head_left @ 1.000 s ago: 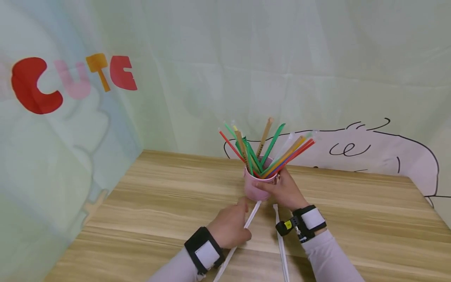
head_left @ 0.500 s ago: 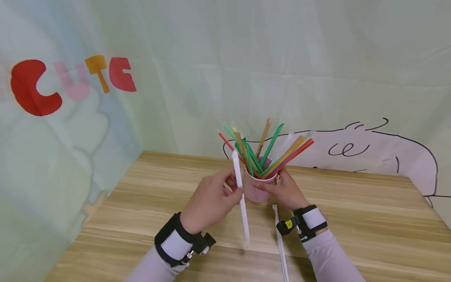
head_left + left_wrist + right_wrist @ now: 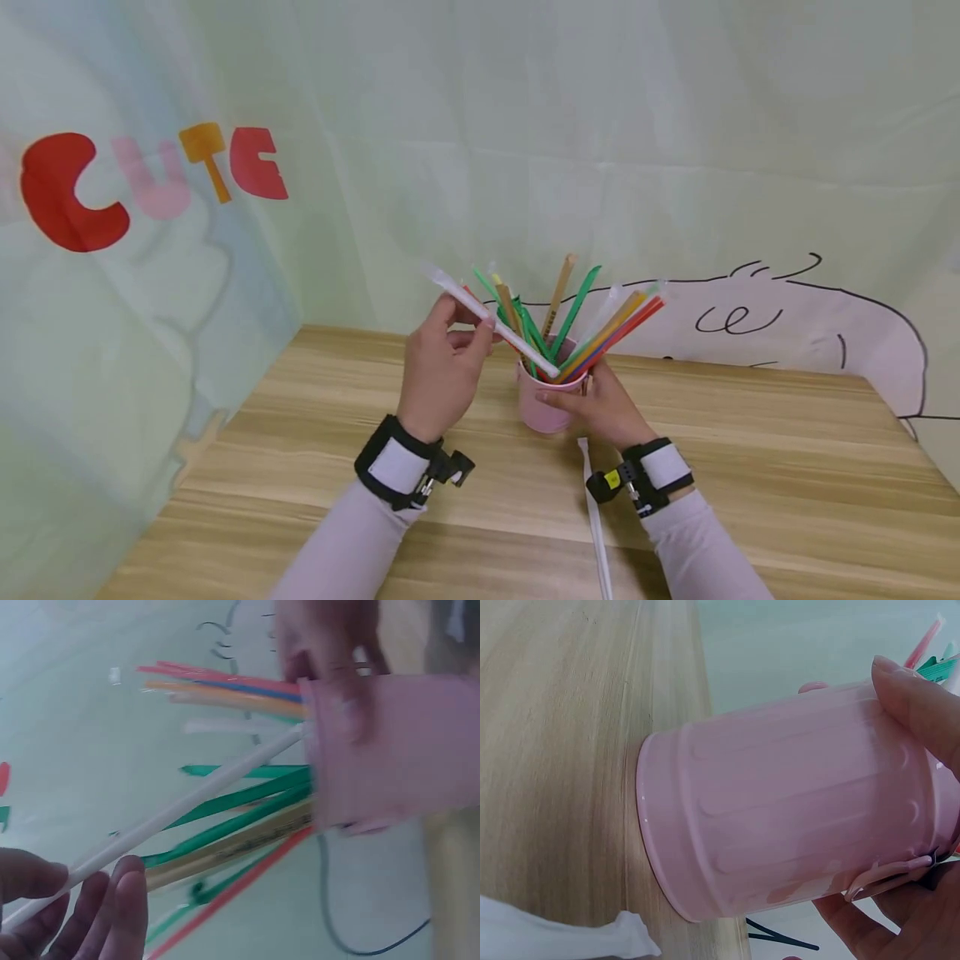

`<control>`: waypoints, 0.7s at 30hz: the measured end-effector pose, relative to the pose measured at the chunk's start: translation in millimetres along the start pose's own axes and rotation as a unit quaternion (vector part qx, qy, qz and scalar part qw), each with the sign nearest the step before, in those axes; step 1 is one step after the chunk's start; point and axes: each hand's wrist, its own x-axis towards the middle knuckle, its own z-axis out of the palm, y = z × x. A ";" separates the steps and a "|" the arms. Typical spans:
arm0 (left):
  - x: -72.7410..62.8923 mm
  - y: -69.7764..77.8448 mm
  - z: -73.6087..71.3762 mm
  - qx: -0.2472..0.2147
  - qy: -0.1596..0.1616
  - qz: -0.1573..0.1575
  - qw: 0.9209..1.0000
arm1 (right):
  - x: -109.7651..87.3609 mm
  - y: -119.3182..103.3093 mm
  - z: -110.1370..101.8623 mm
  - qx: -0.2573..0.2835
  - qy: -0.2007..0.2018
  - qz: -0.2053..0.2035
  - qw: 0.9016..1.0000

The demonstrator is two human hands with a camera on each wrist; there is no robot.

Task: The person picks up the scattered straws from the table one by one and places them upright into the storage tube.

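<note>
My left hand (image 3: 442,367) pinches a white paper-wrapped straw (image 3: 495,327) between thumb and fingers. The straw slants down to the right, and its lower end is at the mouth of a pink bucket (image 3: 546,410). My right hand (image 3: 609,404) grips that bucket by its right side, thumb across the front near the rim. Wrapped straws in green (image 3: 576,310), brown (image 3: 558,293), red and orange fan out of the bucket. In the left wrist view the white straw (image 3: 180,806) reaches the rim. The right wrist view shows the bucket's ribbed wall (image 3: 802,787) and folded handle (image 3: 889,876).
A second white wrapped straw (image 3: 595,517) lies on the wooden table (image 3: 300,500) in front of the bucket, beside the right wrist. Behind the table hangs a printed cloth backdrop (image 3: 600,150) with coloured letters at left and a line drawing at right.
My left hand has picked the white straw off the table, raised it and tilted it so its lower end meets the bucket's mouth. The right hand stays on the bucket.
</note>
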 end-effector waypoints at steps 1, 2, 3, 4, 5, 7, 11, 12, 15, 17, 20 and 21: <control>-0.7 -5.5 4.9 0.010 -0.005 -0.006 1.000 | -0.1 0.0 0.2 0.001 0.000 -0.001 1.000; -1.3 -10.8 9.8 0.020 -0.009 -0.010 1.000 | -0.4 0.0 0.3 0.000 0.000 -0.001 1.000; -1.8 -16.0 14.5 0.031 -0.013 -0.016 0.999 | -0.6 -0.1 0.6 -0.001 0.001 0.000 1.000; -2.3 -20.8 19.0 0.042 -0.018 -0.023 0.999 | -1.0 -0.5 0.7 -0.005 0.002 0.002 1.000; -2.8 -25.0 23.1 0.053 -0.023 -0.028 0.998 | -1.0 -0.7 0.8 -0.006 0.003 0.002 1.000; -3.7 -32.2 30.5 0.077 -0.033 -0.038 0.996 | -0.9 -0.9 0.8 -0.006 0.006 0.004 1.000; -5.5 -42.1 40.3 0.122 -0.048 -0.059 0.990 | -0.1 -1.1 1.3 -0.003 0.007 0.004 1.000; -5.8 -44.0 42.0 0.132 -0.051 -0.064 0.988 | 0.0 -0.9 1.4 -0.003 0.007 0.004 1.000; -6.3 -48.4 45.6 0.156 -0.060 -0.077 0.983 | 0.3 -0.1 1.1 -0.004 0.008 0.004 1.000; -6.5 -50.8 47.0 0.162 -0.065 -0.083 0.981 | 0.3 0.4 0.6 -0.004 0.009 0.003 1.000; -7.8 -53.6 47.7 0.148 -0.073 -0.093 0.982 | -0.3 0.3 -0.4 -0.004 0.009 0.007 1.000; -8.5 -54.8 47.8 0.139 -0.075 -0.100 0.982 | -0.7 0.1 -0.8 -0.005 0.009 0.010 1.000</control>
